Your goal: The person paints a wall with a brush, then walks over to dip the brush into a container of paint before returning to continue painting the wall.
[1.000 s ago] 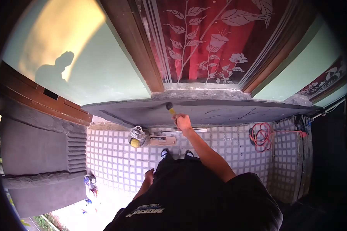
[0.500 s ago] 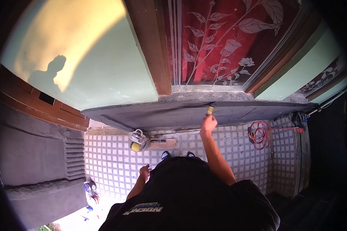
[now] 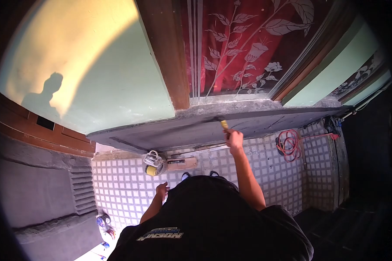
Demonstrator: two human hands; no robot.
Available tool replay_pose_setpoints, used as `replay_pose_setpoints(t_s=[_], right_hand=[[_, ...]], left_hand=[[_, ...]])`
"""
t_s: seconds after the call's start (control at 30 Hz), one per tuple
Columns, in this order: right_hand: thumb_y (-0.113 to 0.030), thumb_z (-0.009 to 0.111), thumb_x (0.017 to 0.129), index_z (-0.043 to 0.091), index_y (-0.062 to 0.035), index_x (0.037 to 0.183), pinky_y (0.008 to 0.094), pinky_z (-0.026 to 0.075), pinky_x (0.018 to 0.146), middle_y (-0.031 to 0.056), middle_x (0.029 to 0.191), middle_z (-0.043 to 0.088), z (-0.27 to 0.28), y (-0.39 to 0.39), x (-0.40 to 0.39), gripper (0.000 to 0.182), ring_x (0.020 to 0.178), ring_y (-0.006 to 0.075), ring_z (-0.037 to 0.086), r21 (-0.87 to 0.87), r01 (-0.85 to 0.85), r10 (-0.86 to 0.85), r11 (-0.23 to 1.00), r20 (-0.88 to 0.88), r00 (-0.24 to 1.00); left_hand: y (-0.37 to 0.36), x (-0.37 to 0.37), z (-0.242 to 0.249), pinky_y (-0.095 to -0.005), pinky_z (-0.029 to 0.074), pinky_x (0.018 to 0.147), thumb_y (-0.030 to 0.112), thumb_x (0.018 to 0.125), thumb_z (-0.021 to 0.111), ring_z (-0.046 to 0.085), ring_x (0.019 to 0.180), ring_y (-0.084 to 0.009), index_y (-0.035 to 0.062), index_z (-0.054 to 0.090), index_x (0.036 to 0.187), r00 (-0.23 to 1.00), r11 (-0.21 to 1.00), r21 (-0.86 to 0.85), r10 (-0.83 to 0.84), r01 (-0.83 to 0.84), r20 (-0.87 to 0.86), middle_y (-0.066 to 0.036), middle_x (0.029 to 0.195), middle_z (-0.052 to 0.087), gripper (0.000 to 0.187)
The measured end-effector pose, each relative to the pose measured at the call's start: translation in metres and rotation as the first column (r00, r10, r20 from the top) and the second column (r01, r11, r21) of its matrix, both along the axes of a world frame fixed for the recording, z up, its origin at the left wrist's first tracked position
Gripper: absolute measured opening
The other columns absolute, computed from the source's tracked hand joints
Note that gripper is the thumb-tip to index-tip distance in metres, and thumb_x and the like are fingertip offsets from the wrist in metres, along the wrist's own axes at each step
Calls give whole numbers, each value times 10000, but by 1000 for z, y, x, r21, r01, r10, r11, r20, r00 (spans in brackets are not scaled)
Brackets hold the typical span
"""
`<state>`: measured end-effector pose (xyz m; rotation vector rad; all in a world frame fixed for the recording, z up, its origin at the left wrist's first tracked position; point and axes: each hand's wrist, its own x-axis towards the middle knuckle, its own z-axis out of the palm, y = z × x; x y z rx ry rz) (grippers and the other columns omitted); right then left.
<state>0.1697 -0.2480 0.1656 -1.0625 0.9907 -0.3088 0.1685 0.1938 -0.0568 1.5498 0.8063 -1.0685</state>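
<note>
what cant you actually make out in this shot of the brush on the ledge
Head view, the only one:
- Brush: bristle end too small and dark against the grey ledge to read.
- Right hand: its grip on the handle is seen from behind, fingers hidden.
- Left hand: partly hidden by the dark shirt; open or shut unclear.
- Cans on the tiled floor: too small, labels unreadable.

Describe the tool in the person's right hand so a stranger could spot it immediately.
Find the grey ledge running below the red floral window panel. The right hand reaches up to it, gripping a brush whose tip touches the ledge. Its yellow handle is the only bright yellow against the grey.
</note>
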Motion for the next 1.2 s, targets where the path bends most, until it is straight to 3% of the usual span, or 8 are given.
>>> replay_pose_setpoints(t_s=[0.13,0.23,0.4,0.53,0.9,1.0,1.17,1.2], right_hand=[[-159,457,808,589,-41,767,228,173,310,-15,498,409,-3,-17,-13,181,335,65,274,14,459,-460,888,12,888],[-152,449,810,576,-55,763,225,181,309,-16,509,410,-11,-15,-6,166,343,64,287,1,506,-504,863,87,859],[-151,456,798,579,-21,746,254,203,298,5,474,410,0,40,21,186,332,76,305,50,79,-82,996,49,995],[-156,471,784,605,-13,757,247,185,315,-4,481,414,14,55,17,197,335,72,291,25,-406,405,914,41,914],[-176,481,822,555,-64,737,219,186,314,-28,523,408,-4,-23,-22,159,352,56,289,-19,492,-491,870,48,870],[-185,423,844,554,-62,771,230,213,298,-20,491,404,-8,-11,-3,194,339,69,310,-84,348,-341,934,85,936],[-170,462,806,599,6,781,241,219,325,0,496,407,1,45,15,225,351,83,312,28,-156,151,987,140,979],[-170,464,803,599,4,780,239,211,325,0,500,410,11,47,12,221,350,81,309,34,-297,292,954,118,949]], left_hand=[[-4,4,8,-347,419,672,373,849,509,560,832,-205,85,514,1081,999,1000,17,-11,10,32,-88,929,597,370],[2,1,1,-346,410,659,375,846,517,551,785,-187,97,519,1075,999,1000,3,-20,20,33,-77,903,602,360],[-11,-4,40,-335,398,627,378,838,530,533,677,-144,115,538,1041,946,956,127,-283,265,157,-38,814,602,332],[-9,0,9,-339,408,631,376,839,526,537,710,-160,104,532,1054,983,986,50,-160,156,94,-57,872,601,347],[-22,4,-1,-349,414,607,378,837,527,542,747,-169,83,529,1064,1000,1000,2,10,-10,2,-76,911,603,373],[-15,-9,21,-337,405,563,377,828,543,511,666,-149,82,537,1022,844,922,105,-383,372,376,-62,833,601,353],[-6,-4,-17,-328,379,436,347,827,559,444,489,-157,67,571,897,899,936,46,-349,350,265,-20,603,472,289],[-8,-2,-22,-335,385,437,345,832,553,457,498,-163,45,578,939,974,982,-86,-154,170,164,-40,628,513,320]])
